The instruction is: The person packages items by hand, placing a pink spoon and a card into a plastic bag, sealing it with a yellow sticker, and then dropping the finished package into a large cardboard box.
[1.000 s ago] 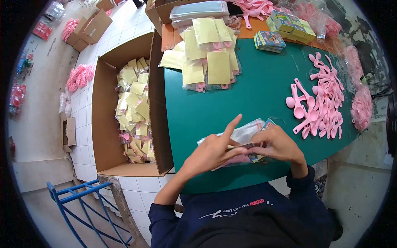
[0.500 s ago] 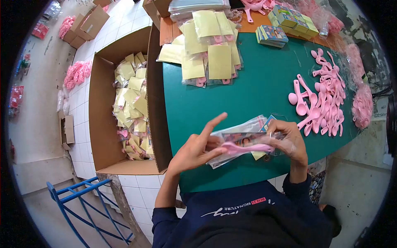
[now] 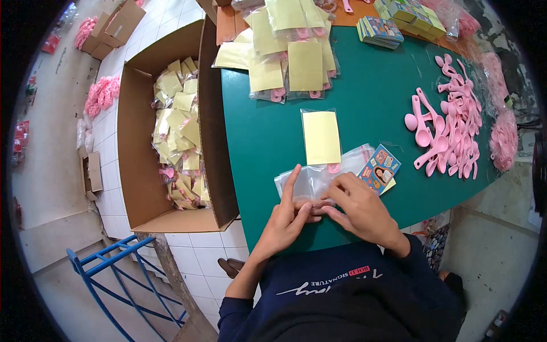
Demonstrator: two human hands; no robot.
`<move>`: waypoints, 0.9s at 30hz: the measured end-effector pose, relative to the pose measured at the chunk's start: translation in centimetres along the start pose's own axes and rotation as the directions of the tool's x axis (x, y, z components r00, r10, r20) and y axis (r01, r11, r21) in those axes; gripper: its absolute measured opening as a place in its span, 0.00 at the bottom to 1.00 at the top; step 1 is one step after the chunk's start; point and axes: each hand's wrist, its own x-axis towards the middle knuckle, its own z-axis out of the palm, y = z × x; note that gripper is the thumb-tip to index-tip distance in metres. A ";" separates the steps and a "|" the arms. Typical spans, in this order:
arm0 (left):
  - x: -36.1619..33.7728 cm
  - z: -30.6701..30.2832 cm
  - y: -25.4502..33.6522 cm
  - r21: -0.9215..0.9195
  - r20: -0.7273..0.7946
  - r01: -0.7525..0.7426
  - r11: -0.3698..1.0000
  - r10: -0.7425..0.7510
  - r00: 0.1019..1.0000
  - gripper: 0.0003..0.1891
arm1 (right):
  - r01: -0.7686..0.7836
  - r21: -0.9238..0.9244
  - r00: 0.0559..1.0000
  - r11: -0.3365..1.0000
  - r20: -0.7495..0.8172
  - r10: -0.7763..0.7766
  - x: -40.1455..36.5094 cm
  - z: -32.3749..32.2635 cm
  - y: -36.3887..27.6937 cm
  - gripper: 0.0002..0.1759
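Clear plastic zip bags (image 3: 314, 179), crinkled and stacked, lie flat on the green tabletop (image 3: 268, 142). Left hand (image 3: 288, 215): index stretched along the stack, thumb pinching its near edge. Right hand (image 3: 362, 212): fingers curled, pinching the same edge. Yellow-backed sealed packet (image 3: 321, 138) lies just beyond.

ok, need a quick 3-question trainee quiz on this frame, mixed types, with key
1. True or false: the left hand and the right hand both touch the stack of clear plastic bags at the near edge of the green table.
2. Where is the loose printed card? A) on the table, just right of the clear bags B) in a drawer C) in the left hand
3. Fill in: the cardboard box left of the table holds packed bags with ___ cards.
Key: 1 true; 2 A; 3 yellow.
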 end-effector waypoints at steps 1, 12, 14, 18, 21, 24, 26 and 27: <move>-0.1 -0.1 -0.3 0.022 0.005 0.000 1.000 0.000 1.000 0.34 | -0.002 0.017 1.000 1.000 -0.002 0.002 0.1 0.3 0.0 0.13; -0.7 0.6 0.5 0.329 -0.080 -0.030 0.944 0.060 0.995 0.33 | 0.116 0.018 0.993 0.993 0.016 -0.117 0.4 0.2 0.2 0.11; -0.3 1.0 0.0 0.219 -0.115 -0.071 0.973 0.098 0.989 0.33 | 0.153 -0.016 0.988 0.988 0.024 -0.152 0.2 0.2 0.1 0.11; 0.3 1.7 1.4 0.303 -0.176 0.003 0.953 0.053 0.983 0.34 | 0.225 -0.047 0.970 0.973 0.107 -0.219 0.1 -0.1 0.0 0.11; 0.6 2.1 1.4 0.252 -0.246 -0.018 0.968 0.082 0.966 0.31 | 0.258 0.131 0.925 0.957 0.254 -0.284 -0.1 -1.7 0.6 0.11; 1.1 1.6 0.5 0.113 -0.254 -0.032 0.993 0.060 0.965 0.26 | 0.251 0.467 0.830 0.848 0.346 -0.437 -0.1 -5.1 3.2 0.09; 0.8 0.7 0.4 -0.047 -0.125 0.005 0.999 -0.011 0.992 0.22 | 0.222 0.569 0.834 0.792 0.309 -0.456 -0.3 -11.1 8.3 0.11; 0.9 1.1 0.6 -0.146 -0.139 0.001 0.989 -0.022 0.990 0.17 | 0.018 0.814 0.941 0.580 0.183 -0.286 -1.5 -13.4 12.6 0.14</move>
